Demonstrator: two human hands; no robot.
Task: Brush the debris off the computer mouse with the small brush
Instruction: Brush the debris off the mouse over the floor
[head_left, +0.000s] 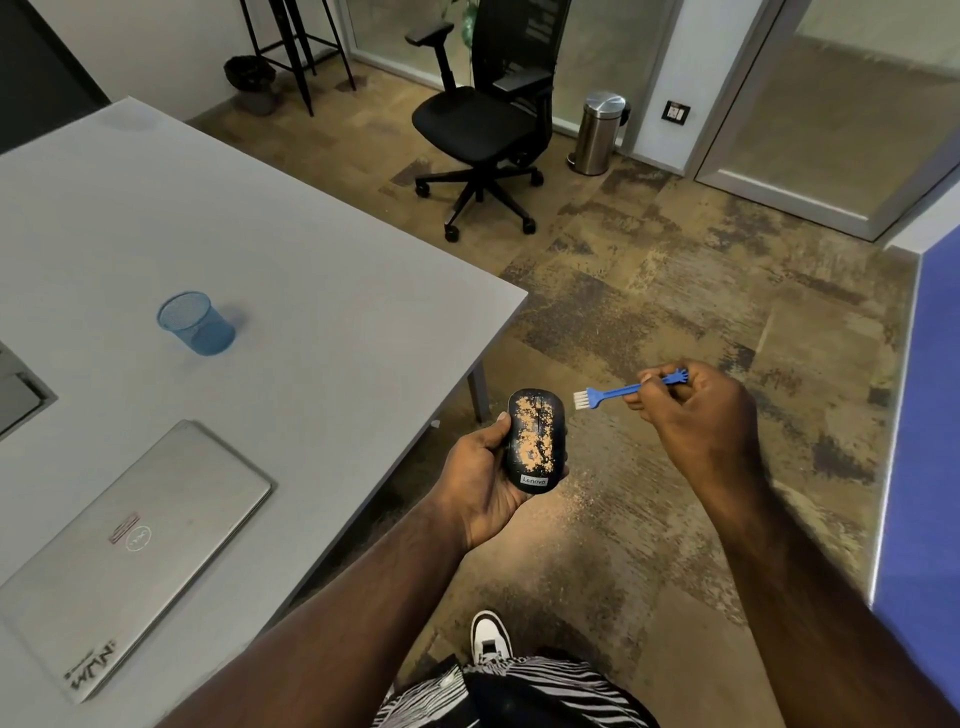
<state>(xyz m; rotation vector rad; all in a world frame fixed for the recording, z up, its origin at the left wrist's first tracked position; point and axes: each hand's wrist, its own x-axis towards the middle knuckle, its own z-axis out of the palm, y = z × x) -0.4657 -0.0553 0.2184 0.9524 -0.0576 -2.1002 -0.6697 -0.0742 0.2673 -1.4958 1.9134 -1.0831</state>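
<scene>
Tan debris (535, 441) covers most of the computer mouse (536, 440) top, so I judge brushing barely begun, if at all. My left hand (488, 480) cradles the mouse, grip wrapped round its body, held off the tabletop (260, 249) edge above the floor (649, 322). My right hand (696, 415) pinches the small brush (618, 389) by its blue handle, bristles just beside the mouse's far end, not touching. Some tan dust lies on the floor below. Left: sweep the whole top clean

Left hand (485, 480) cupped palm-up; right hand (696, 415) pinching, fingers (636, 402) curled.
</scene>
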